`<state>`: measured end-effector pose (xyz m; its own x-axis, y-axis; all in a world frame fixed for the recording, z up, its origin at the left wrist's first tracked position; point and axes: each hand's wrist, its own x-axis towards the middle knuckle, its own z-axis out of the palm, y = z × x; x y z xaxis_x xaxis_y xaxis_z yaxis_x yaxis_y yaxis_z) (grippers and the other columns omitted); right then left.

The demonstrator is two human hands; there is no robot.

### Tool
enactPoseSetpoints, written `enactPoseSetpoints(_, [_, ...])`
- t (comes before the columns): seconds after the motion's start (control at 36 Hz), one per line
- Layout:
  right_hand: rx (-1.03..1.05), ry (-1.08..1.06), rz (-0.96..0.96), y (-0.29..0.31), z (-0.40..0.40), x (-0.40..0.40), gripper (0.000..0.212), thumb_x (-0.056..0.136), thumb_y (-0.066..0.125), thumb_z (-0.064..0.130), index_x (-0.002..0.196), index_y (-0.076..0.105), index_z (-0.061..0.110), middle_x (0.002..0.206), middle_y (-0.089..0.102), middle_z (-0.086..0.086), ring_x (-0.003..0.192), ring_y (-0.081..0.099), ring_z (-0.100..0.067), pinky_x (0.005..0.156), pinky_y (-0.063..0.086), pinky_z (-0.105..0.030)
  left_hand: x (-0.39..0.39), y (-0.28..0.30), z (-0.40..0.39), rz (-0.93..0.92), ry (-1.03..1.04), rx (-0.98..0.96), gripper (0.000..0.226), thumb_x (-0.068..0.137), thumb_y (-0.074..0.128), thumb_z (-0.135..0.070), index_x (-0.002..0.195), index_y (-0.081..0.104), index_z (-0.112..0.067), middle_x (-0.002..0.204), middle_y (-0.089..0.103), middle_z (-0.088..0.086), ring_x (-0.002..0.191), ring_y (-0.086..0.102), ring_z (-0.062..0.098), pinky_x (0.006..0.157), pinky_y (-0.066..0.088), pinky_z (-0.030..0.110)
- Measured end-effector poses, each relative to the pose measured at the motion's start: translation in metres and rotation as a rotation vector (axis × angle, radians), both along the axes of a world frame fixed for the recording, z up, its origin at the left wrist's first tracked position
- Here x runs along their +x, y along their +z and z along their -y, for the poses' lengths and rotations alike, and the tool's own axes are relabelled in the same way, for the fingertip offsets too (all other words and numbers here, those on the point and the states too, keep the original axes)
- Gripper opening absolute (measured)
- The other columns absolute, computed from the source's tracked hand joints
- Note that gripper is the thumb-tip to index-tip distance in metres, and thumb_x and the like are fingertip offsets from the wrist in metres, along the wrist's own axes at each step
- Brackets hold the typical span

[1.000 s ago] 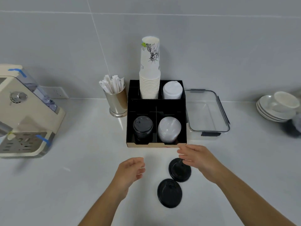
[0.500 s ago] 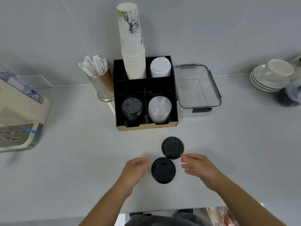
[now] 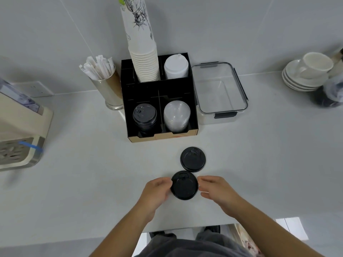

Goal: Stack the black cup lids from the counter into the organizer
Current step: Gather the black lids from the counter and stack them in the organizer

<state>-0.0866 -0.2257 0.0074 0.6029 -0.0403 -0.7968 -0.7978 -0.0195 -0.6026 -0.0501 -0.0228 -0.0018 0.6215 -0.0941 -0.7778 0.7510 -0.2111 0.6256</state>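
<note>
Item: near black lid (image 3: 184,185). Round, matte black, with a raised rim and a small sip tab at its far edge. It lies flat on the white counter (image 3: 83,182), close to the front edge. It is flanked by the left hand (image 3: 157,190) and the right hand (image 3: 215,188). Both hands are loosely curled, fingers partly open. The left fingertips are seen against the lid's left rim and the right fingertips just beside its right rim. Whether the lid is actually gripped cannot be told.

Item: far black lid (image 3: 193,159). Same form, tab at the far edge. It lies flat just beyond the first, the rims nearly touching, untouched by either hand.

Item: organizer (image 3: 141,89). Black, four compartments, set further back on the counter. A stack of black lids (image 3: 145,115) is held in the front left compartment. Clear lids (image 3: 176,115) are held front right, paper cups (image 3: 145,58) back left, and white lids (image 3: 176,67) back right.

Adjacent: a metal holder of wrapped sticks (image 3: 105,82) to the left and a clear container (image 3: 220,89) to the right.
</note>
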Motion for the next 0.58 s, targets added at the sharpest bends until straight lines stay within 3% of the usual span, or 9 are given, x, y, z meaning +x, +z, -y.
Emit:
enactPoseSetpoints(0.06, [0.013, -0.001, -0.014, -0.001, -0.002, 0.0, 0.026, 0.09, 0.057, 0.024, 0.099, 0.069, 0.002, 0.098, 0.065, -0.022, 0.086, 0.058, -0.013, 0.083, 0.054, -0.021, -0.002, 0.002, 0.003, -0.003, 0.015, -0.001, 0.019, 0.09, 0.061, -0.019, 0.081, 0.077, -0.022, 0.101, 0.074, 0.003, 0.101, 0.066, 0.021, 0.096, 0.05, 0.038])
enactPoseSetpoints(0.14, [0.003, -0.005, -0.01, 0.0, -0.002, 0.002, 0.024, 0.09, 0.058, 0.021, 0.099, 0.071, 0.003, 0.116, 0.062, -0.026, 0.087, 0.062, -0.017, 0.084, 0.055, -0.023, -0.004, 0.003, 0.005, -0.007, 0.043, 0.012, 0.019, 0.091, 0.06, -0.018, 0.08, 0.076, -0.023, 0.101, 0.073, 0.003, 0.104, 0.065, 0.023, 0.096, 0.05, 0.038])
enactPoseSetpoints(0.19, [-0.016, 0.013, -0.01, 0.002, -0.002, 0.002, 0.024, 0.091, 0.059, 0.022, 0.101, 0.073, 0.006, 0.117, 0.064, -0.023, 0.1, 0.067, -0.028, 0.084, 0.056, -0.024, -0.005, 0.004, 0.006, 0.003, 0.049, 0.039, 0.016, 0.09, 0.061, -0.02, 0.086, 0.076, -0.024, 0.103, 0.073, -0.002, 0.106, 0.064, 0.02, 0.1, 0.049, 0.039])
enactPoseSetpoints(0.28, [-0.036, 0.042, -0.001, 0.008, -0.003, 0.004, 0.02, 0.092, 0.059, 0.022, 0.101, 0.077, 0.019, 0.111, 0.074, -0.009, 0.109, 0.066, -0.021, 0.084, 0.054, -0.023, -0.007, 0.007, 0.008, 0.038, 0.045, 0.06, 0.021, 0.09, 0.061, -0.02, 0.108, 0.073, -0.02, 0.114, 0.07, -0.004, 0.111, 0.062, 0.015, 0.104, 0.046, 0.037])
enactPoseSetpoints(0.36, [-0.051, 0.065, 0.017, 0.01, -0.005, 0.007, 0.022, 0.093, 0.058, 0.021, 0.105, 0.076, 0.022, 0.11, 0.074, -0.002, 0.106, 0.067, -0.016, 0.083, 0.054, -0.023, -0.009, 0.01, 0.008, 0.084, 0.058, 0.066, 0.021, 0.09, 0.061, -0.018, 0.108, 0.072, -0.022, 0.114, 0.07, -0.005, 0.109, 0.062, 0.014, 0.102, 0.047, 0.034])
enactPoseSetpoints(0.44, [-0.071, 0.101, 0.038, 0.013, -0.007, 0.01, 0.027, 0.094, 0.056, 0.021, 0.116, 0.072, 0.022, 0.114, 0.071, 0.003, 0.105, 0.065, -0.01, 0.088, 0.054, -0.025, -0.009, 0.013, 0.005, 0.125, 0.088, 0.059, 0.02, 0.089, 0.062, -0.018, 0.089, 0.076, -0.032, 0.106, 0.071, -0.008, 0.104, 0.064, 0.011, 0.1, 0.049, 0.035])
enactPoseSetpoints(0.5, [-0.097, 0.115, 0.053, 0.016, -0.007, 0.014, 0.031, 0.094, 0.055, 0.022, 0.123, 0.067, 0.02, 0.118, 0.067, 0.004, 0.105, 0.064, -0.01, 0.093, 0.053, -0.029, -0.008, 0.015, 0.002, 0.133, 0.108, 0.041, 0.035, 0.089, 0.061, -0.015, 0.066, 0.076, -0.038, 0.09, 0.069, -0.009, 0.09, 0.062, 0.012, 0.092, 0.048, 0.032])
enactPoseSetpoints(0.58, [-0.148, 0.151, 0.087, 0.022, -0.011, 0.021, 0.033, 0.096, 0.053, 0.024, 0.127, 0.064, 0.022, 0.126, 0.063, 0.004, 0.104, 0.064, -0.012, 0.1, 0.051, -0.034, -0.005, 0.02, -0.004, 0.136, 0.125, 0.015, 0.031, 0.089, 0.063, -0.016, 0.068, 0.077, -0.033, 0.093, 0.069, -0.004, 0.088, 0.062, 0.016, 0.088, 0.048, 0.031])
